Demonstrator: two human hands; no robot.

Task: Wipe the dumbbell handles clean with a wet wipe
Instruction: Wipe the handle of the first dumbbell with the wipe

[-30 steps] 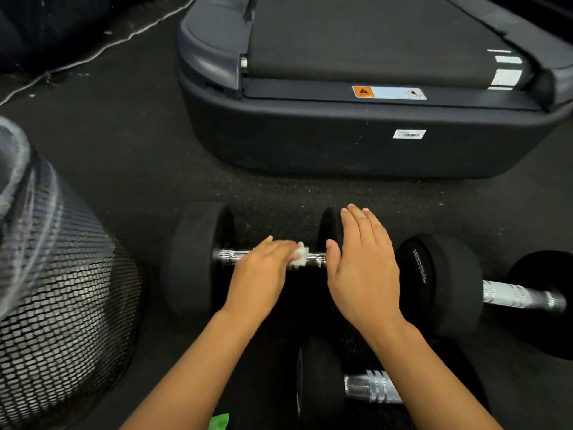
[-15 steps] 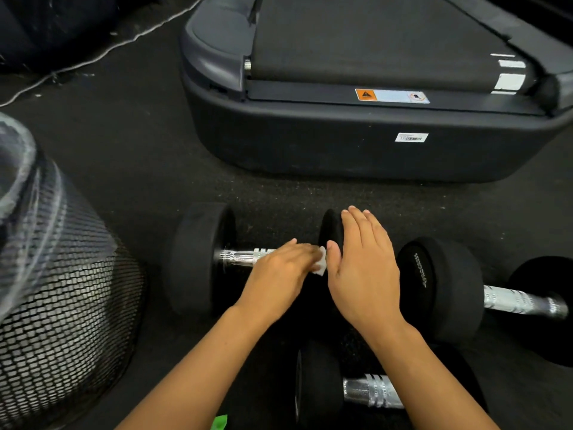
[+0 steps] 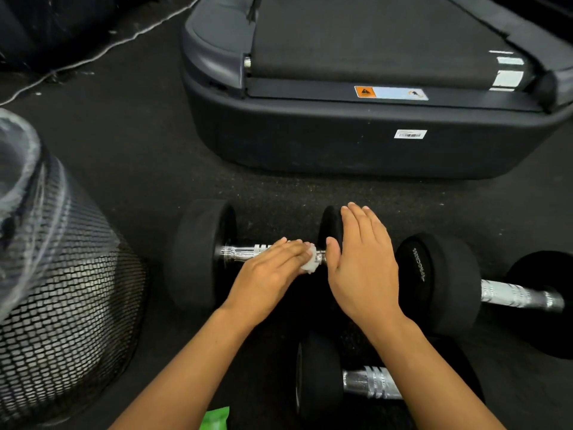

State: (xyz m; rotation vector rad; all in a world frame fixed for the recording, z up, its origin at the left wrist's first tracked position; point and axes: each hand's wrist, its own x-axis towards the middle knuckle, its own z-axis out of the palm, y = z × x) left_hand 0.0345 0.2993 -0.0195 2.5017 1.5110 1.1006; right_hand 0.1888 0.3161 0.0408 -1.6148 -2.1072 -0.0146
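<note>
My left hand [image 3: 273, 271] lies over the chrome handle [image 3: 245, 252] of the far dumbbell [image 3: 198, 256], fingers curled down on a wadded wet wipe [image 3: 310, 262] and pressing it to the bar; only a white tuft of it shows past my fingertips. My right hand [image 3: 362, 268] rests flat, fingers straight and together, on that dumbbell's right head [image 3: 330, 228], steadying it so it won't roll.

A second ago the wipe sat near the middle of the bar; half a second ago it had slid hard up against the right head, and now it has eased back a little to the left, so a short stretch of metal shows between wipe and head. I judge this as a back-and-forth scrub of the right half, with the left half, bare and bright beside the left head, not yet covered in this pass.

The bar is polished steel with ringed, knurled bands; the heads are thick matte black rubber discs. The wipe looks soft, damp and crumpled. Two more dumbbells lie on the speckled rubber floor [image 3: 155, 150]: one [image 3: 440, 283] just right of my hand, one [image 3: 322, 377] nearer me, their handles untouched at this moment. A mesh bin [image 3: 71, 305] stands at left, a treadmill base [image 3: 356, 141] beyond.
</note>
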